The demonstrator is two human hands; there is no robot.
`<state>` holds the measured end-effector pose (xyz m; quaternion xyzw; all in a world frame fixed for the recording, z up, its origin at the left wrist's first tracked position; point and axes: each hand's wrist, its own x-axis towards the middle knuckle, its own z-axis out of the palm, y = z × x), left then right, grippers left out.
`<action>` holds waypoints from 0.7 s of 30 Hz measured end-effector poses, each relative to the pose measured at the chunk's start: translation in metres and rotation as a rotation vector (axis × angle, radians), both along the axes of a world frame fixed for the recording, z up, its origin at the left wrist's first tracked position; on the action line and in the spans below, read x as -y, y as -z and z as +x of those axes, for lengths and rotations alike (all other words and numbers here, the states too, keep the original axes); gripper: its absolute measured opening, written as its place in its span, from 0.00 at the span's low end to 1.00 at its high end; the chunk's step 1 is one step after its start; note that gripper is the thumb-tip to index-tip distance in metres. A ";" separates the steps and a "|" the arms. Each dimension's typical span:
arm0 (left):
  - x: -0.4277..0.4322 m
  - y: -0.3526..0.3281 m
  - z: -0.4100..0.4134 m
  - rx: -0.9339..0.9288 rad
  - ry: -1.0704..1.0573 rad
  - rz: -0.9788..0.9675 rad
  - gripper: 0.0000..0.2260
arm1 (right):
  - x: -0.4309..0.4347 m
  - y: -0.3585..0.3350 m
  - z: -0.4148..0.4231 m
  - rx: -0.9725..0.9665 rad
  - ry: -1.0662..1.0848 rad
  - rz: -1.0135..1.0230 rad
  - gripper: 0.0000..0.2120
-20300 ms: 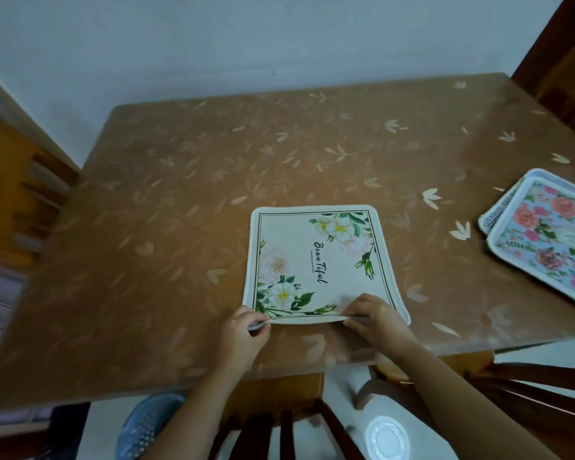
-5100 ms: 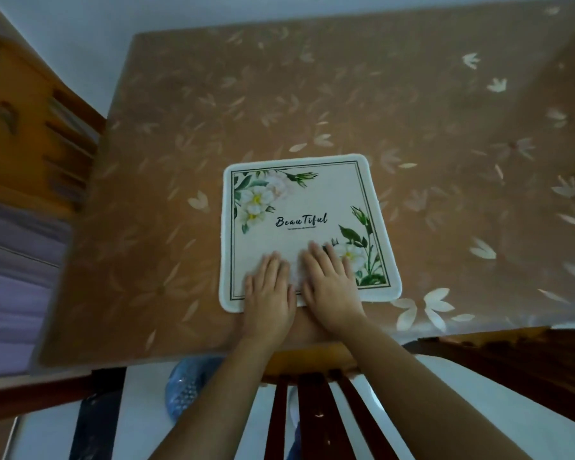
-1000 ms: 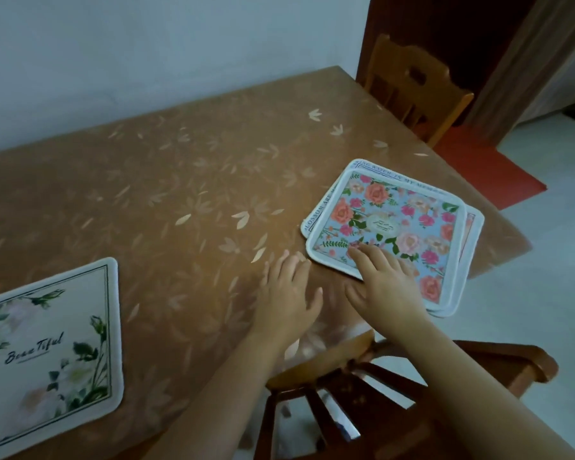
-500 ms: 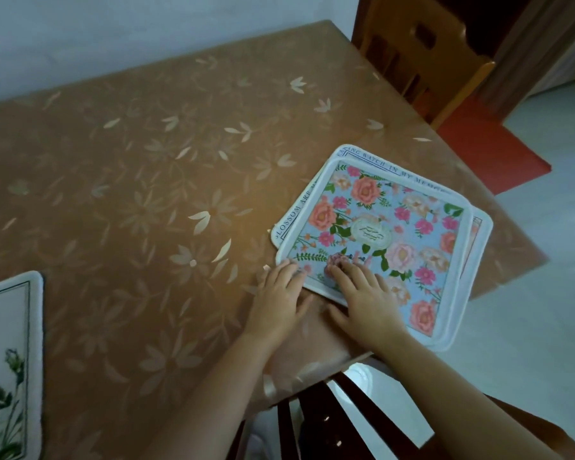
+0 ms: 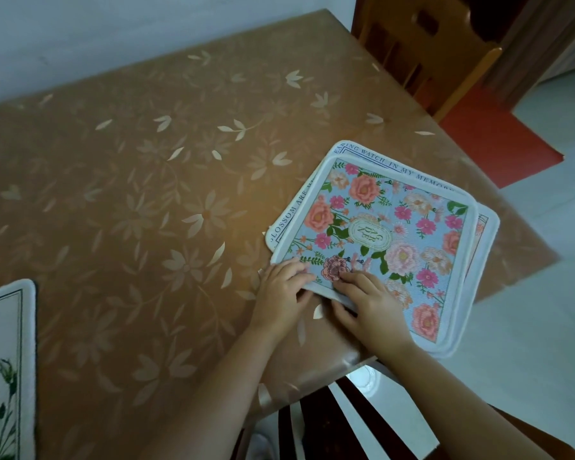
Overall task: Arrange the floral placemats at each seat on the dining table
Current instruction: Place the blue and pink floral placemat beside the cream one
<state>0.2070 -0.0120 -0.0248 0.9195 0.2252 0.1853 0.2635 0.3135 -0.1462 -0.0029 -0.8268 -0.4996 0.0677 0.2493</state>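
A stack of floral placemats lies at the table's near right corner. The top one, the blue placemat (image 5: 389,240), has pink roses. Under it is a white placemat with blue lettering (image 5: 395,166), and the edge of a third placemat (image 5: 487,227) shows at the right. My left hand (image 5: 281,292) covers the blue placemat's near left corner, fingers on top and thumb at the edge. My right hand (image 5: 369,303) pinches the same near edge, fingers above and thumb below. A white placemat with green leaves (image 5: 4,360) lies flat at the far left.
The table (image 5: 146,194) has a glossy brown cover with a pale flower print. A wooden chair (image 5: 422,51) stands at its right end, beside a red floor mat (image 5: 498,144). Another dark chair (image 5: 329,426) sits below the near edge, under my arms.
The view has swung from the white leafy placemat to the stack on the right. Both hands moved from the bare table onto the blue placemat's near edge and took hold of it.
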 end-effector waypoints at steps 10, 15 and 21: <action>0.001 -0.014 -0.009 0.096 -0.070 -0.151 0.06 | 0.017 -0.010 -0.001 -0.085 -0.014 -0.018 0.10; -0.003 -0.016 -0.043 0.068 -0.120 -0.091 0.06 | 0.009 -0.010 -0.019 -0.105 -0.096 -0.040 0.10; -0.012 -0.020 -0.103 0.053 -0.261 -0.063 0.06 | -0.019 -0.005 -0.057 -0.093 -0.237 -0.037 0.10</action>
